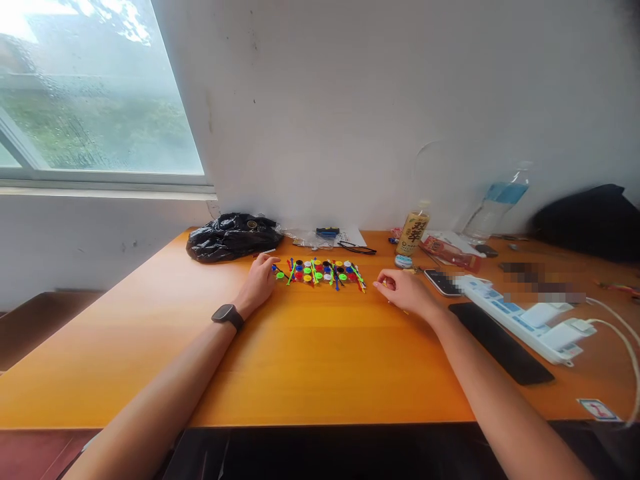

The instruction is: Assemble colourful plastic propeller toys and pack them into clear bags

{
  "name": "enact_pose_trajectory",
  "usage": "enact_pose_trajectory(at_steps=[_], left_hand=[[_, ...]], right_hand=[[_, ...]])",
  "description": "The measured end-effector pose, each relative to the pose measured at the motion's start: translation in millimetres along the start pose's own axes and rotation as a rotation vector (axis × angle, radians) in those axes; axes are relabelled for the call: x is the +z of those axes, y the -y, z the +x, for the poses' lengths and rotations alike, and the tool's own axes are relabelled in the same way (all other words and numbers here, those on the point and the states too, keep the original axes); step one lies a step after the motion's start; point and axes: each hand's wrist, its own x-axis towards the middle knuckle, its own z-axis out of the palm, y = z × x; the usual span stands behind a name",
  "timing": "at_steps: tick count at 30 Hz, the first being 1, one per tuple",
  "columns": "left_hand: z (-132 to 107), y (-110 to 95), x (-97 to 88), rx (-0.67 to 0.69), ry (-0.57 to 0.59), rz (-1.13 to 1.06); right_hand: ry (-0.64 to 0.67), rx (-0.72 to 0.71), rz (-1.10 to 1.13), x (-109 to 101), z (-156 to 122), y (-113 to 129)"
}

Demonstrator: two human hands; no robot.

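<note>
Small round discs (307, 271) in several colours lie in rows on the table, with thin coloured plastic sticks (319, 275) set between groups of them. At the left end of the rows rests my left hand (259, 279), its fingers apart beside a green disc (280, 275) and a dark blue stick; whether it touches them I cannot tell. A black watch (228, 316) is on that wrist. My right hand (401, 289) is just right of the rows, with fingers curled and pinched on what looks like a thin yellow stick (387, 284), mostly hidden by the fingers.
A black plastic bag (233, 237) lies at the back left, black-framed glasses (357, 249) behind the rows. To the right are a yellow drink bottle (412, 231), a phone (442, 283), a white power strip (515, 320) with cables, and a black slab (500, 343).
</note>
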Motion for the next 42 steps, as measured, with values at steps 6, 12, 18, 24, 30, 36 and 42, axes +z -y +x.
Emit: enact_pose_trajectory(at_steps=[6,12,18,24,30,36,42], left_hand=[[3.5,-6.0,-4.7,-0.034,-0.106,0.074],[2.3,-7.2,-1.4,0.022,-0.030,0.235],[1.5,-2.1,0.1,0.015,0.126,0.287],[1.5,-3.2,-0.9,-0.002,0.115,0.266],[2.3,1.3,-2.7,-0.041,-0.053,0.289],[3.1,-3.0,-9.1,-0.090,-0.153,0.303],[3.0,-33.6,-19.4,0.030,-0.168,0.123]], right_hand=[[0.009,-0.028,0.016,1.0,-0.5,-1.3],[0.027,-0.033,0.026,1.8,-0.1,-0.2],[0.045,-0.047,0.049,2.4,-0.6,-0.5],[0.074,-0.048,0.068,2.9,-1.0,0.1],[0.072,-0.048,0.062,3.8,-0.7,-0.9],[0.082,-0.045,0.063,4.3,-2.0,1.7],[0.072,-0.065,0.093,3.9,-3.1,6.1]])
